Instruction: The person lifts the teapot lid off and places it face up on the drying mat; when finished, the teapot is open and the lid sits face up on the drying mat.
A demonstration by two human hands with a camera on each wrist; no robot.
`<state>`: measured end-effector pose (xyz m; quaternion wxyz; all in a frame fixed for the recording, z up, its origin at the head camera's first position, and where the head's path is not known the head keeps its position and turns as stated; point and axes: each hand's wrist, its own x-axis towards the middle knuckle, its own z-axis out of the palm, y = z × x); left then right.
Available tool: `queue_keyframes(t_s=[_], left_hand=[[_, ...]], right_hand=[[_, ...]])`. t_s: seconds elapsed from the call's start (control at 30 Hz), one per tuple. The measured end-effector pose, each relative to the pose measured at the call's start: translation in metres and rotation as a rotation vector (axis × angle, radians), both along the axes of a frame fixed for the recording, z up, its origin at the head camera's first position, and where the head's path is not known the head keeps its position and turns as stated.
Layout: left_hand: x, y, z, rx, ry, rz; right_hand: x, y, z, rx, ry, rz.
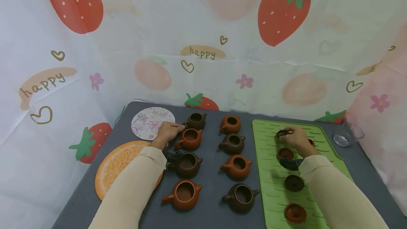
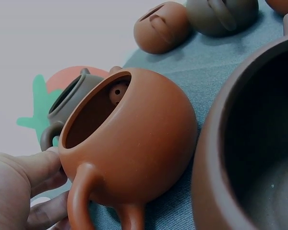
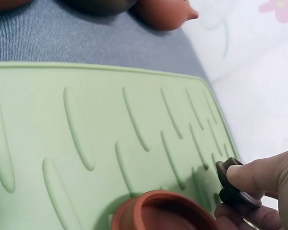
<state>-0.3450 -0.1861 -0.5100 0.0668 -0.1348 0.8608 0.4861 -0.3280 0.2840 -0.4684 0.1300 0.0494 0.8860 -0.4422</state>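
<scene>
My left hand [image 1: 166, 133] is at the far end of the left column of lidless teapots. Its thumb and fingers pinch the handle of the farthest dark brown teapot [image 1: 196, 120]; in the left wrist view this handle [image 2: 49, 136] shows at the fingertips. Just nearer stands an orange-brown teapot [image 2: 149, 139], its own handle close beside those fingers. Over the far part of a green ridged mat [image 1: 264, 151], my right hand [image 1: 299, 140] pinches a small dark teapot lid [image 3: 230, 184] between thumb and fingers, tilted on edge. A reddish lid [image 3: 165, 213] lies upturned close by.
Several more teapots stand in two columns, including a dark one [image 1: 242, 197] near the mat. Other lids [image 1: 294, 183] lie along the mat. A glass vessel [image 1: 344, 135] stands right of it. Orange-patterned [image 1: 111, 165] and flowered [image 1: 143, 119] round mats lie at left.
</scene>
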Motion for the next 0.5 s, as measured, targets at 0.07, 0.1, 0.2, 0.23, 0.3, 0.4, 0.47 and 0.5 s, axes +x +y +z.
queue_keyframes(t_s=[0.07,0.1,0.2,0.23,0.3,0.4,0.47,0.5], left_hand=[[0.0002,0.0014,0.0004,-0.001,0.011,-0.005],[0.0003,0.0018,0.0007,0.000,0.013,-0.007],[0.0012,0.0029,0.0027,0.010,0.020,-0.016],[0.0013,0.0030,0.0030,0.012,0.024,-0.020],[0.0016,0.0032,0.0032,0.027,0.029,-0.024],[0.0012,0.0032,0.0028,0.053,0.031,-0.026],[0.0005,0.0029,0.0022,0.067,0.023,-0.026],[0.0001,0.0030,0.0019,0.080,0.019,-0.025]], right_hand=[[0.0015,0.0016,-0.0026,0.038,0.016,0.011],[0.0026,0.0016,-0.0040,0.058,0.024,0.011],[0.0053,0.0010,-0.0077,0.105,0.042,0.006],[0.0059,0.0006,-0.0088,0.116,0.046,0.003],[0.0071,-0.0005,-0.0099,0.125,0.049,-0.004],[0.0065,-0.0008,-0.0104,0.120,0.042,-0.005],[0.0059,-0.0003,-0.0098,0.116,0.035,0.000],[0.0057,0.0003,-0.0093,0.111,0.028,0.006]])
